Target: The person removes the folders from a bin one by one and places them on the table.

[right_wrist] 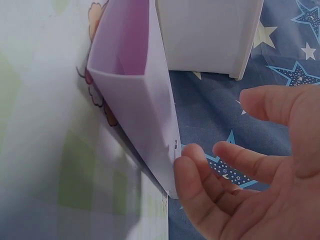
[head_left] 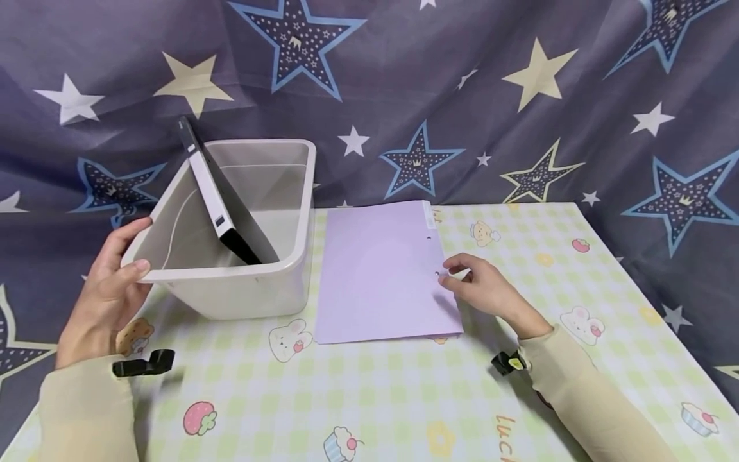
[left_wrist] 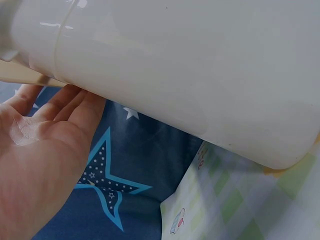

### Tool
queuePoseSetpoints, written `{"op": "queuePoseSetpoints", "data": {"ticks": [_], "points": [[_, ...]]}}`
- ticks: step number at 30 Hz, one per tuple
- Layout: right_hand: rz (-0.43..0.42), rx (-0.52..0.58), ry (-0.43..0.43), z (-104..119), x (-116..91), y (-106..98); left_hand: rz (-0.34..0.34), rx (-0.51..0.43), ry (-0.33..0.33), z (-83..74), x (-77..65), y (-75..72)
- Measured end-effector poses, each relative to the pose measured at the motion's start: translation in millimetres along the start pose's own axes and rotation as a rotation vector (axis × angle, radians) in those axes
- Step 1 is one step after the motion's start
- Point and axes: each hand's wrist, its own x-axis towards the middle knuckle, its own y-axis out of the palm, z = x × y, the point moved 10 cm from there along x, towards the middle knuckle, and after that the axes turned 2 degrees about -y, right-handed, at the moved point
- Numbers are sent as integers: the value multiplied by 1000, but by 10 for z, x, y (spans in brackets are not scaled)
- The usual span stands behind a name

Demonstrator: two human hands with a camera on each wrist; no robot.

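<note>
My left hand (head_left: pixel 112 282) grips the near left corner of a light grey plastic bin (head_left: pixel 231 292), thumb on the rim and fingers beneath it. From the left wrist view, those fingers (left_wrist: pixel 70 105) reach under the bin's rim (left_wrist: pixel 35 72). Inside the bin a flat black binder-like case (head_left: pixel 222 192) with a white strip along its edge leans tilted, its top above the rim. Right of the bin lies a purple folder (head_left: pixel 378 276) with small holes and a pale label at its right edge. Beside that edge is my right hand (head_left: pixel 482 285), fingers loosely bent, holding nothing.
A green and white checked tablecloth (head_left: pixel 277 398) with cartoon prints covers the table. Behind it hangs a dark curtain (head_left: pixel 369 115) with stars. In the right wrist view the folder's near end (right_wrist: pixel 117 75) gapes slightly.
</note>
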Motion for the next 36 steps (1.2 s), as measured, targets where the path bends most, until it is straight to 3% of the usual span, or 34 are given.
{"op": "queuePoseSetpoints", "data": {"ticks": [6, 10, 14, 24, 31, 36], "points": [[-4, 39, -5, 34, -17, -1, 38, -56, -9, -8, 8, 33], [-10, 52, -20, 61, -15, 8, -28, 13, -18, -16, -10, 6], [-42, 60, -50, 110, -9, -2, -49, 42, -21, -27, -18, 7], [-153, 24, -154, 310, -66, -85, -17, -6, -10, -4, -10, 23], [-141, 16, -197, 492, -68, -59, -39, 26, -12, -3, -12, 0], [-142, 25, -214, 612, -49, -51, 5, -9, -9, -7, 4, 28]]}}
